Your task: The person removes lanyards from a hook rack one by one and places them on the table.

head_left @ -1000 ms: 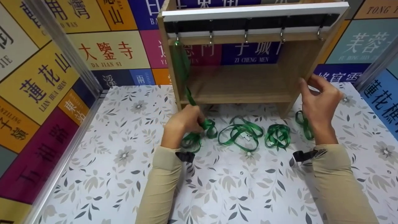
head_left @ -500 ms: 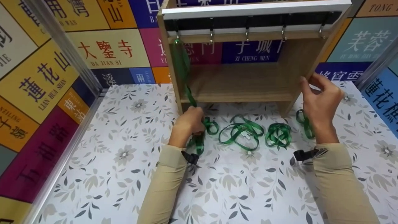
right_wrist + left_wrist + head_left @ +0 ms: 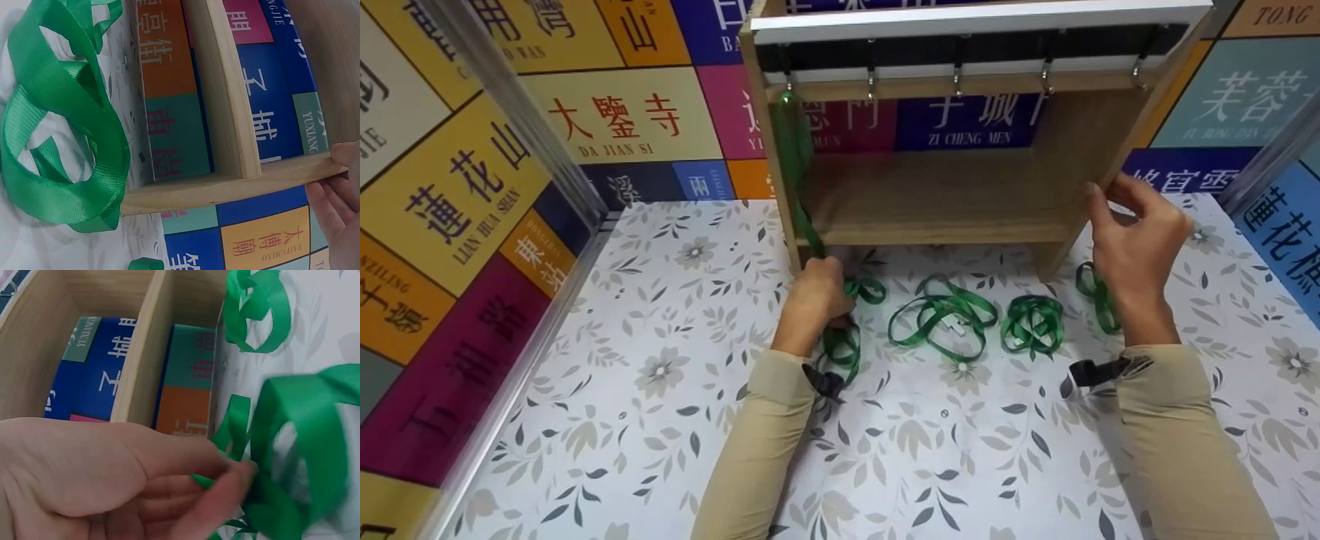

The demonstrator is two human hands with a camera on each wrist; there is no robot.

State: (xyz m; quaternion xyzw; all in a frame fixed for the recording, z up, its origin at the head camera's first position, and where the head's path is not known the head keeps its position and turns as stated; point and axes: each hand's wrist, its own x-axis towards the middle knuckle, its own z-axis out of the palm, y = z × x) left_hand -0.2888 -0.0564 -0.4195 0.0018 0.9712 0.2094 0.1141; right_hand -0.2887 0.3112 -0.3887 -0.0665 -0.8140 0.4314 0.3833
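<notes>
A green lanyard (image 3: 793,142) hangs from the leftmost hook of a wooden rack (image 3: 945,234). Its lower part runs into my left hand (image 3: 816,296), which pinches it low in front of the rack's left side. Below the fingers, the rest of the lanyard (image 3: 315,439) falls in loops, blurred in the left wrist view. My right hand (image 3: 1144,236) grips the front edge of the rack's right side panel (image 3: 270,183) between thumb and fingers.
Several hooks, such as one metal hook (image 3: 958,79), line the rack's black-and-white strip. On the flowered tabletop (image 3: 960,450) lie a loose green coil (image 3: 941,319), a tighter coil (image 3: 1033,324) and one beside my right wrist (image 3: 1099,300). Patterned walls (image 3: 615,112) stand behind and at both sides.
My left hand has shifted slightly right with the lanyard, and the loops below it have moved from its left to under the wrist. My right hand keeps its grip on the panel.
</notes>
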